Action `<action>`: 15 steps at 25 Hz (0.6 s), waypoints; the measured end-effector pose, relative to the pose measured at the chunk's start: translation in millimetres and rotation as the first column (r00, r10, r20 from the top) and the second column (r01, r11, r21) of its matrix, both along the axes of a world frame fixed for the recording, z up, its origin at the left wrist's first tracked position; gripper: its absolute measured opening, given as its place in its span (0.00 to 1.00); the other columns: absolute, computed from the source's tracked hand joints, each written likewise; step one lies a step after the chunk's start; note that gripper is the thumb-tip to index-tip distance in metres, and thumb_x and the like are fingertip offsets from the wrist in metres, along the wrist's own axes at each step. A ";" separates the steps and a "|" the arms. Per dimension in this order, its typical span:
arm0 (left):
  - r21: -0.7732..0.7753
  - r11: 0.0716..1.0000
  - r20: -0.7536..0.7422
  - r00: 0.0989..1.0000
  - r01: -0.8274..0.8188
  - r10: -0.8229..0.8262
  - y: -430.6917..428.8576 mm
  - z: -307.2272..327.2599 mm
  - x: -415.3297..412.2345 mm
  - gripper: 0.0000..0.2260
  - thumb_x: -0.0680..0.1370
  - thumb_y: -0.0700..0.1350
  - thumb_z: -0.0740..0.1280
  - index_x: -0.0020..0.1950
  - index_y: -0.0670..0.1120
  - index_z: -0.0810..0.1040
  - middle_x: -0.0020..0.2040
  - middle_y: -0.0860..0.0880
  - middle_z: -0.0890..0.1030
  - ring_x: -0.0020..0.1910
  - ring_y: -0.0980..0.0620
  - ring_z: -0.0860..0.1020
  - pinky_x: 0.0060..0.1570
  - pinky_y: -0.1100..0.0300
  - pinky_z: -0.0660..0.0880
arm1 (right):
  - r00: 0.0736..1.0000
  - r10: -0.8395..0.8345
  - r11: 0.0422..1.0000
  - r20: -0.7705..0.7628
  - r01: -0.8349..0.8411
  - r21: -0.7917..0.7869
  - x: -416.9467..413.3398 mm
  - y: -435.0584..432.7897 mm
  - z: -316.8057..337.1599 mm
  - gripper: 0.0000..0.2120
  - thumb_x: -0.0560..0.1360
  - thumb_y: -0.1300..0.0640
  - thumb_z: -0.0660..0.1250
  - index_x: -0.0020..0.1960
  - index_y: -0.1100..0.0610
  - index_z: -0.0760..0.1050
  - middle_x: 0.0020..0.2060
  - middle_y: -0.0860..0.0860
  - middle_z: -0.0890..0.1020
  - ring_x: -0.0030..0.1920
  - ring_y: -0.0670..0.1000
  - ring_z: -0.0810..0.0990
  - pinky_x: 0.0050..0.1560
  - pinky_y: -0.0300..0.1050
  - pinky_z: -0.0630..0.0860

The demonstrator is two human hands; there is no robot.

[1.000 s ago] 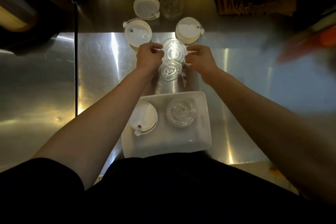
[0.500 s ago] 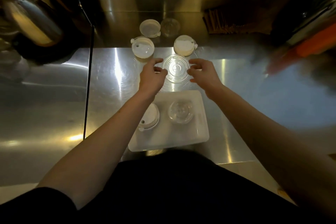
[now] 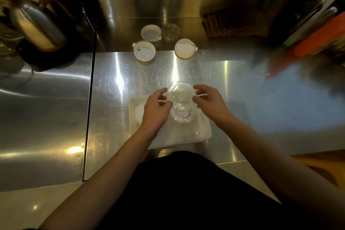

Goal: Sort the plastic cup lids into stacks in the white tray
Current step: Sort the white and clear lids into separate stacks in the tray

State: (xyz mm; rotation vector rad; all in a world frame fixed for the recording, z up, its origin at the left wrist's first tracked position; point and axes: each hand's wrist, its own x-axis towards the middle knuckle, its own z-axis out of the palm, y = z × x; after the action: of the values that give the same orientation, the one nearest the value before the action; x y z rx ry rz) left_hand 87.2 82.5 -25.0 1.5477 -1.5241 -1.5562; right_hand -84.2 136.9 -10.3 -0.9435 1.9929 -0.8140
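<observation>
On the steel counter (image 3: 115, 110), a metal kettle (image 3: 37, 26) stands on a dark base at the far left corner, apart from the work. Toward the back edge, 3 white sip lids wait unsorted: one white lid (image 3: 144, 51) nearest the left, a second white lid (image 3: 150, 33) behind it, and a third white lid (image 3: 184, 48) to the right. Between the last 2 sits what looks like a clear lid (image 3: 170, 31), though it is dim and hard to be sure of.

The white tray (image 3: 201, 130) lies at the near edge of the counter. In its left half a white lid stack (image 3: 139, 113) shows partly behind the left hand (image 3: 155, 110); how many lids it holds cannot be told. The left hand's fingers pinch the left rim of a clear flat lid (image 3: 179, 92), and the right hand (image 3: 210, 101) pinches the opposite rim, so both are clamped on it. The lid hangs over the tray's far edge, just above and behind the clear lid stack (image 3: 183, 115) in the tray's right half, not yet touching it.

So both stacks are begun, this clear lid seems about to join its own, and at least 3 white lids plus perhaps 1 clear one remain. Blurred orange items (image 3: 317, 41) sit at the far right.
</observation>
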 end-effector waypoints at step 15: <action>0.208 0.964 0.172 0.964 0.167 -0.204 12.0 -42.2 -6.9 0.13 0.67 0.41 0.60 0.45 0.34 0.75 0.35 0.46 0.72 0.37 0.51 0.70 0.39 0.53 0.67 | 0.955 0.212 0.963 -0.206 -0.168 0.211 21.9 21.7 -8.5 0.22 0.76 0.58 0.65 0.69 0.59 0.71 0.63 0.59 0.78 0.62 0.59 0.78 0.62 0.53 0.74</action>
State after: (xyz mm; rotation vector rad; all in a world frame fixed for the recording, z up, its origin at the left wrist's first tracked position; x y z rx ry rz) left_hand 80.3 94.5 -67.2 1.7473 -1.7110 -1.7454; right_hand -62.3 158.5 -18.8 -1.1353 2.0882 -0.4135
